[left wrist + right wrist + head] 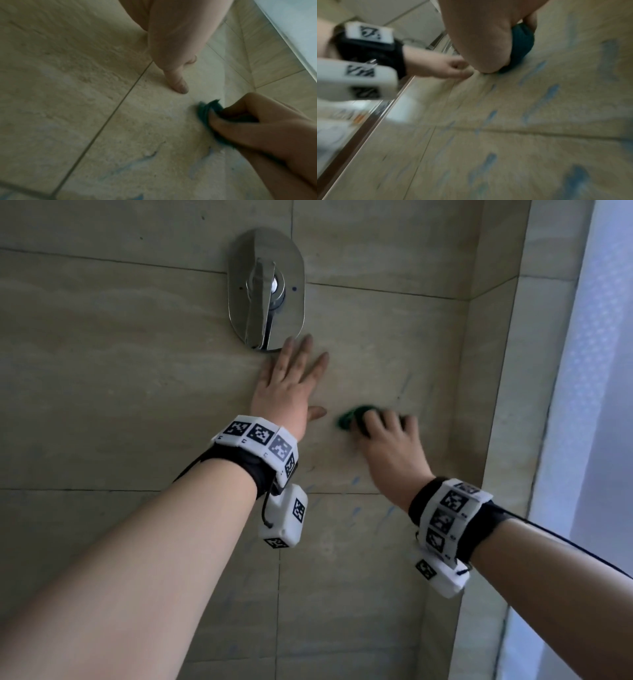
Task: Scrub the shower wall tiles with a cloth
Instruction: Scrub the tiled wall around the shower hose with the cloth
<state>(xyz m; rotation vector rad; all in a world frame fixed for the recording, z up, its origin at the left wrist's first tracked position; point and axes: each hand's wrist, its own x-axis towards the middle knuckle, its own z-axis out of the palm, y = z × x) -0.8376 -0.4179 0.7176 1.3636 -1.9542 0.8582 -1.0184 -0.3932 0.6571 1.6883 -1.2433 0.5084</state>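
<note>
Pressing flat against the beige wall tiles, the person's left hand is lying with its fingers straight and spread, holding nothing; the fingertips are reaching up to just below the chrome shower valve, whose lever is pointing downward. In the left wrist view, the thumb of that hand is touching the tile just beside a dark grout line.

To the right of it and slightly lower, the right hand is curling its fingers round a bunched green cloth and holding it against the wall. A wad of the cloth is sticking out beyond the knuckles toward the left hand, close to its thumb but apart from it. In the right wrist view the cloth is sitting tucked under the palm, touching the tile; that picture is blurred.

Blue streaks are showing across the tile below the right hand, some of them running over the horizontal grout line. Both forearms are wearing black wristbands with white marker blocks. On the right, the tiled wall is turning a corner, and beyond it a pale translucent panel is letting in light.
</note>
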